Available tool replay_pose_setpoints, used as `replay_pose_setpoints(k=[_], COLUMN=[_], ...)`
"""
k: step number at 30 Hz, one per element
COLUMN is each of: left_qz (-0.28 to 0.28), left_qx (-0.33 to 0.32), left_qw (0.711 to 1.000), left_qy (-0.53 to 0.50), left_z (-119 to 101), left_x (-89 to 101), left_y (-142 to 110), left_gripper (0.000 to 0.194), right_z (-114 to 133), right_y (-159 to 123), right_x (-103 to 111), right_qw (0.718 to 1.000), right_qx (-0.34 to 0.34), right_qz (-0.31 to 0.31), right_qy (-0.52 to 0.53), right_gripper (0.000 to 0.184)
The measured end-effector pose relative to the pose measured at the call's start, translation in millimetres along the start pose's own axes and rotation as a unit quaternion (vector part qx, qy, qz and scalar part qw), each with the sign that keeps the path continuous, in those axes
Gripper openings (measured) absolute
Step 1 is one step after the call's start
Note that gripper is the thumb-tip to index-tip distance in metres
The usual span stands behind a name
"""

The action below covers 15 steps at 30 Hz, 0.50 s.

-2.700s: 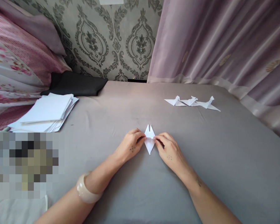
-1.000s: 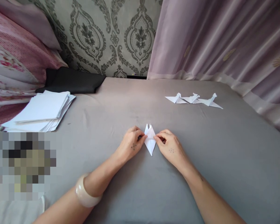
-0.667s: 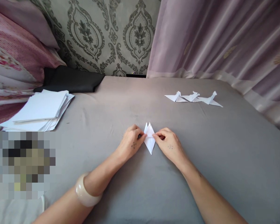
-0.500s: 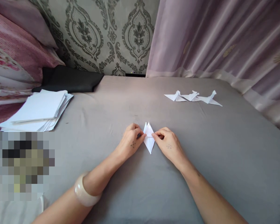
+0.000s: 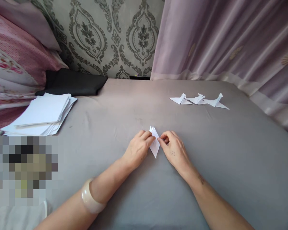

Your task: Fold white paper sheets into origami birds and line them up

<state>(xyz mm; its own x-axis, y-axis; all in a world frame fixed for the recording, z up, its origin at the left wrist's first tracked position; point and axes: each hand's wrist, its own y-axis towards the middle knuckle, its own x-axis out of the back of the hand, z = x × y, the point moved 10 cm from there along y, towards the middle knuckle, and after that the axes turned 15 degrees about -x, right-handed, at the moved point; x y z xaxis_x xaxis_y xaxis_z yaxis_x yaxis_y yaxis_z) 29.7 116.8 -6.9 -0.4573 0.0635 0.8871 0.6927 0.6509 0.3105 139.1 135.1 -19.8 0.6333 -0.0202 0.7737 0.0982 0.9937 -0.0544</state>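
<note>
A small white folded paper [image 5: 155,148], diamond-shaped with split points at its top, lies on the grey cloth between my hands. My left hand [image 5: 139,147] reaches over its left side, thumb and fingers closed on the paper and covering part of it. At the right edge, my right hand [image 5: 174,147] pinches the paper between thumb and curled fingers. A pale bangle [image 5: 92,198] circles my left forearm.
Three white folded paper birds [image 5: 198,99] stand in a row at the back right. At the left lies a stack of white paper sheets [image 5: 42,110], with a black folded cover [image 5: 74,83] behind it. Curtains [image 5: 206,41] hang at the right. The lower left is pixelated.
My left hand has moved right from the paper's left edge onto its face, its fingers now over the middle. My right hand stays at the right edge.
</note>
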Motion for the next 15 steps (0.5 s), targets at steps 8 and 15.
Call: replay_pose_setpoints(k=[8, 15], left_qz=[0.109, 0.130], left_qx=[-0.027, 0.025], left_qw=[0.988, 0.985], left_qy=[0.104, 0.106], left_z=[-18, -16], left_x=[-11.7, -12.4], left_y=[1, -9], left_gripper=[0.025, 0.028], right_z=[28, 30], right_y=[-43, -50], right_x=[-7, -8], right_qw=[0.974, 0.952], right_qx=[0.144, 0.123], right_qz=[-0.018, -0.026], right_qy=[-0.175, -0.279], right_gripper=[0.040, 0.045])
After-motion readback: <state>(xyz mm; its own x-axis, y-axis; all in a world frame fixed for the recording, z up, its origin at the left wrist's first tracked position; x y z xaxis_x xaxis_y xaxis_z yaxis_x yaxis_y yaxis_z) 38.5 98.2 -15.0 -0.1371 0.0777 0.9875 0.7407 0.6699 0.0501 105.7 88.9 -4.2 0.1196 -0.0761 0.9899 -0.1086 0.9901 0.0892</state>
